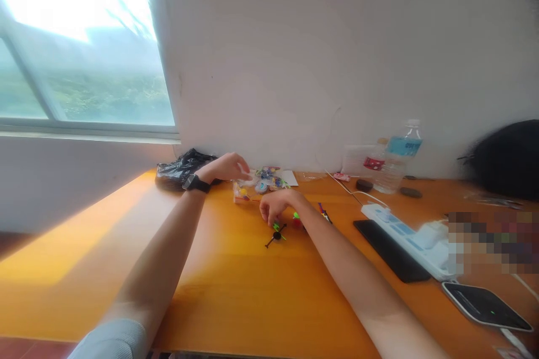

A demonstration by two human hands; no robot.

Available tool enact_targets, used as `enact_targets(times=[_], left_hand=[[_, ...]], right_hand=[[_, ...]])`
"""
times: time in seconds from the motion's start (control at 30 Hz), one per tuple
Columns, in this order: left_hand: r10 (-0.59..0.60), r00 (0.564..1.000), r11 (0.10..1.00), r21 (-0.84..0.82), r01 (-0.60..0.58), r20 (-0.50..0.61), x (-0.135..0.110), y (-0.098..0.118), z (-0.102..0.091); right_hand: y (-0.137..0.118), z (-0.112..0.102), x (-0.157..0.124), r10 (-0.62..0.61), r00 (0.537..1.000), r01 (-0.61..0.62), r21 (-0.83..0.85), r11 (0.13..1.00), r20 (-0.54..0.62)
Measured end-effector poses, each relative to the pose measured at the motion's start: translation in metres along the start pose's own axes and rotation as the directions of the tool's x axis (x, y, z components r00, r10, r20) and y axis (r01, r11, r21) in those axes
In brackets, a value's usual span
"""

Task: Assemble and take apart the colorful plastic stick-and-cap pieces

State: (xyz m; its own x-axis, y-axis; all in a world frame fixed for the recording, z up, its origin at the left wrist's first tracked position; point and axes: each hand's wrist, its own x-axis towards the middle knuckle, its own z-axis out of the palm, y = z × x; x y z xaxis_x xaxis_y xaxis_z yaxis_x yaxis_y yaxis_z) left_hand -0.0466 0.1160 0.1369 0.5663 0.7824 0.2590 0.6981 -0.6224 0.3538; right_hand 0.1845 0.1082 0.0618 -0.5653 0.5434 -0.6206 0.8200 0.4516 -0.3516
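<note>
My left hand (229, 168), with a black watch on the wrist, reaches over the far part of the table with its fingers bent but apart. Just right of its fingertips lie clear plastic packets (269, 178) of small colourful parts. Nearer to me, my right hand (278, 203) hangs low with its fingers curled together; what they hold, if anything, is hidden. Directly below it sits a small black cross-shaped piece (277, 236) with bright green parts. A green and red piece (297, 220) is partly covered by my right forearm, and thin coloured sticks (324, 212) lie beyond it.
A black plastic bag (179, 170) lies at the back left. To the right are a white power strip (406, 238), a black flat slab (389, 249), a charging pad or phone (486, 305), plastic bottles (396, 162) and a black bag (509, 157). A wall stands behind.
</note>
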Motion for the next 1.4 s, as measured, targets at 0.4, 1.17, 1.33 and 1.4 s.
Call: enact_targets(times=[0.4,1.17,1.33,1.4], left_hand=[[0.144,0.987,0.982,0.136,-0.133,-0.076,-0.002,-0.002,-0.006],[0.125,0.991,0.990,0.068,-0.121,-0.053,-0.003,0.021,-0.010],[0.129,0.991,0.991,0.025,-0.128,-0.032,-0.002,0.028,-0.006],[0.128,0.991,0.992,0.016,-0.128,-0.025,-0.002,0.030,-0.006]], right_hand=[[0.004,0.002,0.004,0.018,0.960,-0.024,-0.018,1.000,-0.278],[-0.023,-0.039,-0.077,-0.029,-0.012,0.529,-0.031,0.848,-1.000],[-0.030,-0.033,-0.068,-0.126,0.196,0.297,-0.063,0.953,-0.972],[-0.030,-0.032,-0.069,-0.146,0.276,0.248,-0.076,0.966,-0.950]])
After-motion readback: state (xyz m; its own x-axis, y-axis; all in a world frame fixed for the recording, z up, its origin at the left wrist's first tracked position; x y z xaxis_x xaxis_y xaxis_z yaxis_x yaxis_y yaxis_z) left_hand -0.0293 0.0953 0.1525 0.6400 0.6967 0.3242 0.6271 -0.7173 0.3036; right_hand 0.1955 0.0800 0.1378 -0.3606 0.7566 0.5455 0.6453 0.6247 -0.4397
